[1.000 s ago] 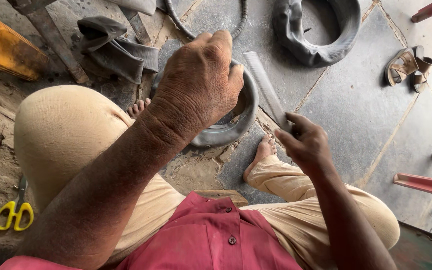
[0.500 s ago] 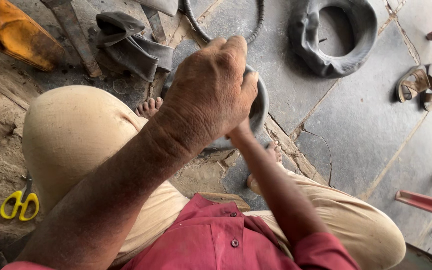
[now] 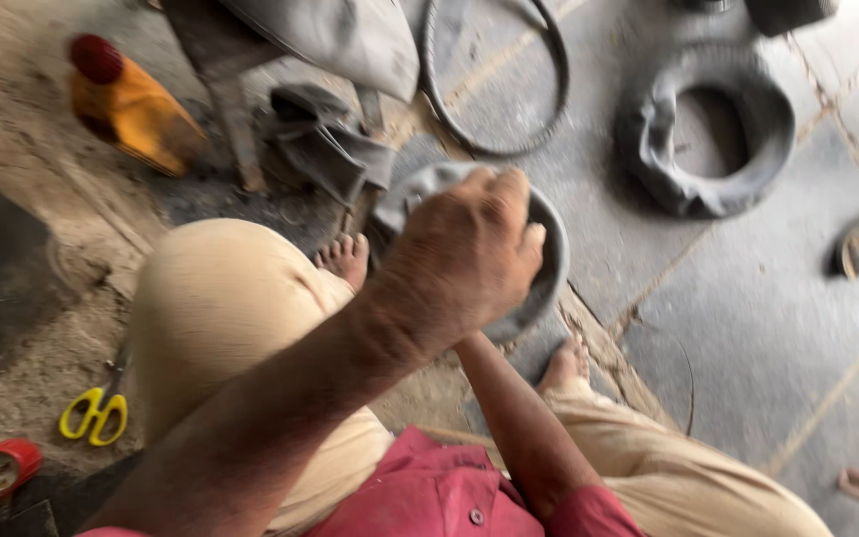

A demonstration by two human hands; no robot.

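Now | left hand (image 3: pixel 464 254) grip still closed on rubber tube (image 3: pixel 547 264) | right hand's grip hidden, can't tell

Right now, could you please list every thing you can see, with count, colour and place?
rubber tube: one, grey, under the left hand
tube ring: one, dark grey, floor upper right
thin hoop: one, black, top centre
folded rubber: one, dark grey, beside the bare foot
bottle: one, orange, red cap, upper left
scissors: one, yellow handles, lower left
round tin: one, red, bottom left
left hand: on the tube
right hand: hidden behind the left
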